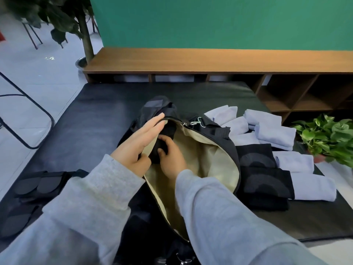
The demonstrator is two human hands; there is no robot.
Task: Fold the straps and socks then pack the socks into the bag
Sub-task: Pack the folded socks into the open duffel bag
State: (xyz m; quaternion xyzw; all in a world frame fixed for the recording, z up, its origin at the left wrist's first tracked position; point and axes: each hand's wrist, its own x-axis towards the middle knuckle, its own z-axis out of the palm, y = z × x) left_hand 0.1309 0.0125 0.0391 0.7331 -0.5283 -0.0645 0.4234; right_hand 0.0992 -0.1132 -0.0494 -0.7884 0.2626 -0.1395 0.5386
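Here you work on a dark padded mat [91, 115] before a low wooden shelf [210, 60] and green wall [210, 20]. The black bag [225, 138] lies unzipped mid-mat, cream lining showing, folded black socks [263, 180] and pale towels [275, 131] just right of it. Your left hand [139, 140], fingers straight, presses the bag's left rim; your right hand [170, 155] grips a rolled black sock [159, 148] inside the opening.

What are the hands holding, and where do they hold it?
The right hand grips a folded black sock at its near end, inside the bag. The left hand holds nothing.
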